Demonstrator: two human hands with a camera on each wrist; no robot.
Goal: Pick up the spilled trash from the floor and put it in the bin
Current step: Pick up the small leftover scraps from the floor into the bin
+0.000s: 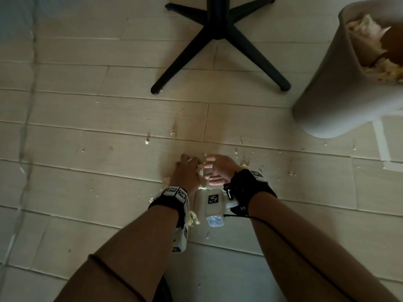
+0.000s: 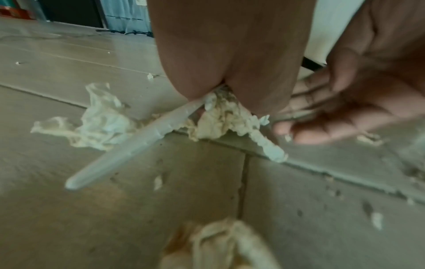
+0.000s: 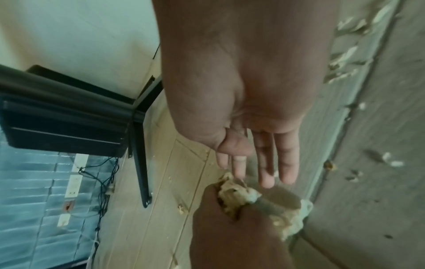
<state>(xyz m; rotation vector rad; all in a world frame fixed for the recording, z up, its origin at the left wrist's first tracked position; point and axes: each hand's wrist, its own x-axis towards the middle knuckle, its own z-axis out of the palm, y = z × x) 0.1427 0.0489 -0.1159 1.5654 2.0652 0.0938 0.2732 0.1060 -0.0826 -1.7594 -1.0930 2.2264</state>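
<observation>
On the pale plank floor (image 1: 109, 118), the left hand (image 1: 187, 173) curls around a soggy cream wad of tissue (image 1: 199, 168) and a clear plastic straw (image 2: 128, 147). The right hand (image 1: 218, 171), fingers straight and loosely spread, touches that wad. Gathering is underway; next, I judge, comes lifting the handful rightward to the grey plastic bin (image 1: 322, 88), already holding similar scraps.
</observation>
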